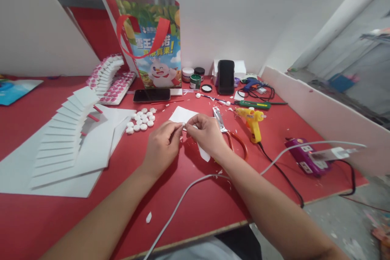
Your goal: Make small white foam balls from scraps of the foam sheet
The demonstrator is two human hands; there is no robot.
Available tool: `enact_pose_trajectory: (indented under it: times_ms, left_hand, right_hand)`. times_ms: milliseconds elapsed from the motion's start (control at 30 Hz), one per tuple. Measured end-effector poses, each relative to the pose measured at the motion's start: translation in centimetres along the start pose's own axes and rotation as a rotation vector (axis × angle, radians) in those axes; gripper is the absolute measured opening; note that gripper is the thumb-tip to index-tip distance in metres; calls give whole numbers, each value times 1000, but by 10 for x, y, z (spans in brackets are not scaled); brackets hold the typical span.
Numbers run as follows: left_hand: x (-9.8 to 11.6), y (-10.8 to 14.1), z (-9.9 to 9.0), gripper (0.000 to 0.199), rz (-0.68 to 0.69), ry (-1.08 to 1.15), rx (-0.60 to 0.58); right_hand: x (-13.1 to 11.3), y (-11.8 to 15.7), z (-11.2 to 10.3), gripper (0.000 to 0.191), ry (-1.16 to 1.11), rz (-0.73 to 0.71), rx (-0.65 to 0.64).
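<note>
My left hand and my right hand meet over the red table, fingertips pinched together on a tiny white piece. What exactly the piece is cannot be made out. Behind and under the fingers lies a white sheet, partly covered by my hands. Scissors with orange handles rest just beyond my right hand, partly hidden by it. A cluster of small white discs sits to the left of my left hand. To the right, a yellow glue gun lies on its side.
Fanned white strips lie on white boards at left. A printed bag, a phone, paint jars and a black device stand or lie at the back. A purple power strip is at right; a white cable crosses the front.
</note>
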State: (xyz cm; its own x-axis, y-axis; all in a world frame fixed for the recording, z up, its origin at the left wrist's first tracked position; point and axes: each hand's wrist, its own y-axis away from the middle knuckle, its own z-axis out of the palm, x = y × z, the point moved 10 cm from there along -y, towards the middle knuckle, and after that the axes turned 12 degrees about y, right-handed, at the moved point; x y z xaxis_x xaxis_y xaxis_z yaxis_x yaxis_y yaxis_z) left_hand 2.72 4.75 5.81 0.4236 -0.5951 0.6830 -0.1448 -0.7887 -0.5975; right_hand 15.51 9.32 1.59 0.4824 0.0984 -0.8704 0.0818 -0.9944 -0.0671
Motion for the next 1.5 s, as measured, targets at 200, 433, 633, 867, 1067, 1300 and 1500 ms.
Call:
enact_pose_trajectory:
  times_ms: [200, 433, 633, 867, 1067, 1300, 1500]
  left_hand:
    - [10, -1, -1, 21, 125, -174, 6]
    - [12, 2, 3, 25, 202, -186, -29]
    - [-38, 1, 7, 20, -370, 484, -25]
    - [-39, 1, 5, 15, -342, 413, -25]
    - [-20, -3, 0, 20, -218, 233, -9]
    - [-10, -6, -4, 18, -100, 150, -16]
    - [-14, -5, -2, 18, -141, 220, -25]
  right_hand:
    - [-3, 6, 14, 15, -351, 100, -124]
    - [-5, 5, 9, 16, -361, 90, -108]
    - [-12, 5, 4, 11, -229, -12, -108]
    - [-29, 10, -4, 5, 176, -229, -20]
    - [-15, 7, 9, 16, -282, 30, -221]
    - [-1, 22, 41, 31, -747, 433, -631]
    - [-7, 15, 31, 24, -677, 245, -535]
